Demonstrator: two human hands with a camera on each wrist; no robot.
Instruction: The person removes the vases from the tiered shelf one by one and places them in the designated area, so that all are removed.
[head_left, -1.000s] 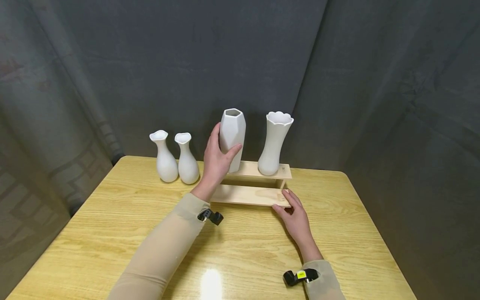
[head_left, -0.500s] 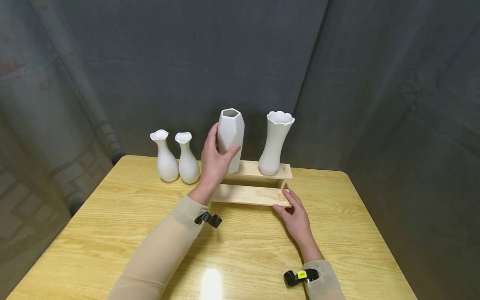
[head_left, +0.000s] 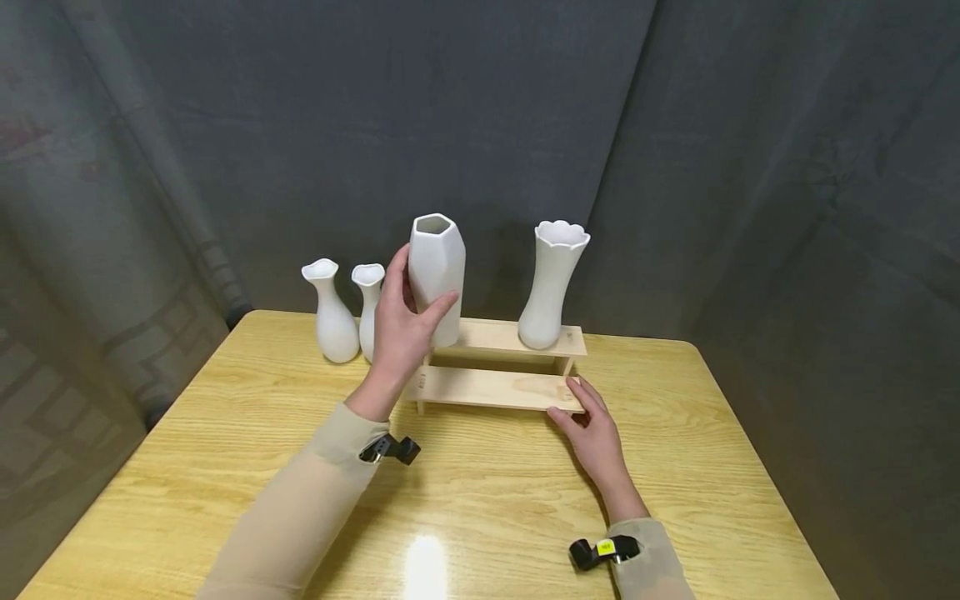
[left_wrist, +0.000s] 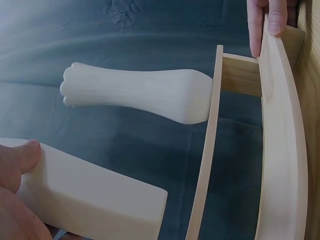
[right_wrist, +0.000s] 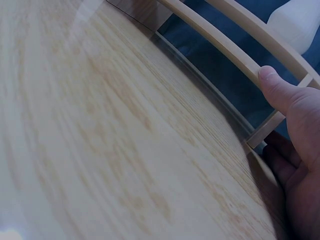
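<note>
My left hand grips a white faceted vase with a five-sided mouth, thumb in front and fingers behind. In the left wrist view, a gap shows between the base of this vase and the upper board of a two-step wooden stand. With thumb and fingers, my right hand holds the right end of the stand's lower board. A white vase with a scalloped rim stands upright on the upper step's right end.
Two smaller white vases with wavy rims stand on the wooden table at left. The outer one is in full view; my left hand partly covers the inner one. A grey curtain hangs behind the table.
My left hand has moved left with the faceted vase, now overlapping the inner small vase and uncovering the stand's left end. The right hand stays at the lower board.
</note>
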